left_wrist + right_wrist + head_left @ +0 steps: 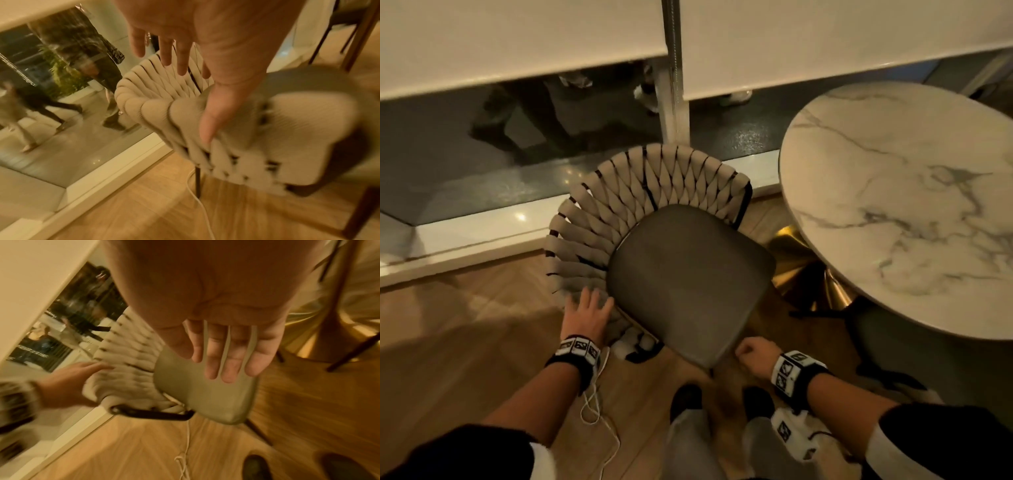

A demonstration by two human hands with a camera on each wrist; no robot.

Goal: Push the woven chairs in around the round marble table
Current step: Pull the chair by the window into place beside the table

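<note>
A woven chair (619, 198) with a beige braided back and a grey seat (688, 274) stands left of the round marble table (893, 171), its seat front turned toward the table's gold base (801, 267). My left hand (589, 310) lies flat with spread fingers on the near end of the woven back (148, 91); its thumb (207, 126) touches the weave. My right hand (751, 353) hovers by the seat's near corner and holds nothing. In the right wrist view its fingers (226, 361) hang relaxed above the seat (205, 399).
A glass wall with a white sill (482, 236) runs close behind the chair. A second chair's dark seat (887, 346) is tucked under the table's near edge. A white cable (592, 411) trails on the wooden floor beside my shoes (685, 401).
</note>
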